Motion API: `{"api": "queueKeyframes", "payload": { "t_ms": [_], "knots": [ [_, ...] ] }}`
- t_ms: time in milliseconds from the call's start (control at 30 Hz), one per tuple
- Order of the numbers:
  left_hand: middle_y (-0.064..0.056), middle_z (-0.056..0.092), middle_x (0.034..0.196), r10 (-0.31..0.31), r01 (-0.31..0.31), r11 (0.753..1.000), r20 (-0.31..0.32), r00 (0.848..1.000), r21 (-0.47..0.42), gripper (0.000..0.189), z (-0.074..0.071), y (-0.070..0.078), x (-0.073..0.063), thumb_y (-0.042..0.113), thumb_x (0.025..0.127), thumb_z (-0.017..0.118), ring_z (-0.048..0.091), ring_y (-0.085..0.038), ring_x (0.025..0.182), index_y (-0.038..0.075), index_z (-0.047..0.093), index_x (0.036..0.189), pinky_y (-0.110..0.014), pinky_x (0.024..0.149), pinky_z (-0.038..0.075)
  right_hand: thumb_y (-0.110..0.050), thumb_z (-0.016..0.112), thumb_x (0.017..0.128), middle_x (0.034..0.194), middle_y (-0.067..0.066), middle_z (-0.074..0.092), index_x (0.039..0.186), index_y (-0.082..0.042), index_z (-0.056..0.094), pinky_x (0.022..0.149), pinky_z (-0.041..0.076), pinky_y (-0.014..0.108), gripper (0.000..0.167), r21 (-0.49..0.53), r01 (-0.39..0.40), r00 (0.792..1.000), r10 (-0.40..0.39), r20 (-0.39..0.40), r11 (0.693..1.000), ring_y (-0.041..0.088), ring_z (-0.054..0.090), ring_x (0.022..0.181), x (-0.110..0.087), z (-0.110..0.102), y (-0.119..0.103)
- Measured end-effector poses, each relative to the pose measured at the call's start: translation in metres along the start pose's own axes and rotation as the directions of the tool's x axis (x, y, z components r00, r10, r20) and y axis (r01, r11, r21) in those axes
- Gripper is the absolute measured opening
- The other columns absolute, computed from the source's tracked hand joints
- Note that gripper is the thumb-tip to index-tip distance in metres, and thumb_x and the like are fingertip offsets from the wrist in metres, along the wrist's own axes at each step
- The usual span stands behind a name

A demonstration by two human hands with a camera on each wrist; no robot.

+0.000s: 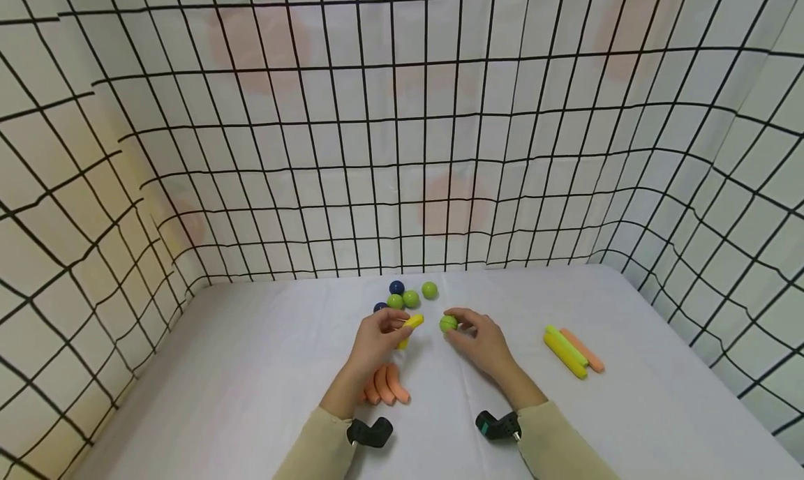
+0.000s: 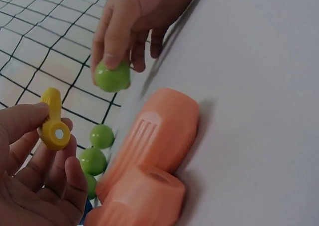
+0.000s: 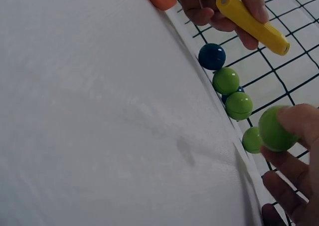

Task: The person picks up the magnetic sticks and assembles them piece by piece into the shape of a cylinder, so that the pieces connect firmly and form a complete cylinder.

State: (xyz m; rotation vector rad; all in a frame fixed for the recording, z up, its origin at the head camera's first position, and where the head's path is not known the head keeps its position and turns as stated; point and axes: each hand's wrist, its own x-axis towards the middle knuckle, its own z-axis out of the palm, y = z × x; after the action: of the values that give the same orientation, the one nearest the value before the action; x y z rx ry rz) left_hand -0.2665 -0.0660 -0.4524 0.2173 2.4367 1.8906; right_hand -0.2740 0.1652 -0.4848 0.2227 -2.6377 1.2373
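Note:
My left hand [image 1: 375,337] pinches a yellow magnetic toy rod [image 1: 413,321] between thumb and fingers above the table. In the left wrist view, a round end of this yellow rod [image 2: 56,134] shows a pale dot. To its right, my right hand [image 1: 480,340] holds a green ball [image 1: 449,324] by thumb and fingertips. The held green ball [image 3: 277,128] and the yellow rod [image 3: 253,25] are apart in the right wrist view. Several orange curved rods [image 1: 394,384] lie side by side near my left forearm, partly hidden by it.
Beyond the hands lie more green balls [image 1: 430,290] and dark blue balls [image 1: 396,287], one partly behind my left hand. At the right lie a yellow rod [image 1: 565,354], a lime rod [image 1: 567,346] and an orange rod [image 1: 582,349]. Black-gridded white sheeting [image 1: 377,138] surrounds the white table [image 1: 251,368].

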Motion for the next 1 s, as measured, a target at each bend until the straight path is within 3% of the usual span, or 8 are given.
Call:
{"api": "queueKeyframes", "payload": {
  "t_ms": [300,600,1000],
  "knots": [
    [-0.01,0.069,0.103,-0.003,0.003,1.0,0.001,1.0,-0.02,0.025,0.002,-0.009,-0.001,0.017,0.09,0.075,0.062,-0.012,0.081,0.009,0.068,0.113,-0.023,0.071,0.052,-0.02,0.074,0.091,0.115,0.002,0.071,0.123,-0.02,0.069,0.086,0.051,0.025,0.032,0.257,-0.022,0.998,0.007,0.057,0.966,0.013,0.062,0.097,-0.001,0.003,-0.013],
    [-0.009,0.07,0.104,0.02,-0.02,1.0,0.021,1.0,0.024,0.022,0.003,-0.006,-0.005,0.018,0.091,0.074,0.062,-0.013,0.084,0.011,0.069,0.111,-0.025,0.07,0.052,-0.021,0.072,0.092,0.11,0.001,0.068,0.124,-0.025,0.068,0.091,0.049,0.031,0.032,0.328,-0.094,0.992,0.062,0.106,0.94,0.017,0.062,0.102,-0.003,0.003,-0.019],
    [-0.01,0.069,0.106,0.033,-0.034,0.999,0.052,0.998,0.03,0.022,0.003,-0.01,-0.005,0.02,0.091,0.074,0.063,-0.015,0.087,0.01,0.069,0.11,-0.025,0.071,0.053,-0.026,0.073,0.092,0.111,0.002,0.07,0.123,-0.026,0.067,0.089,0.048,0.032,0.032,0.328,-0.084,0.989,0.038,0.142,0.941,0.017,0.061,0.099,-0.005,0.005,-0.017]
  ]
}}
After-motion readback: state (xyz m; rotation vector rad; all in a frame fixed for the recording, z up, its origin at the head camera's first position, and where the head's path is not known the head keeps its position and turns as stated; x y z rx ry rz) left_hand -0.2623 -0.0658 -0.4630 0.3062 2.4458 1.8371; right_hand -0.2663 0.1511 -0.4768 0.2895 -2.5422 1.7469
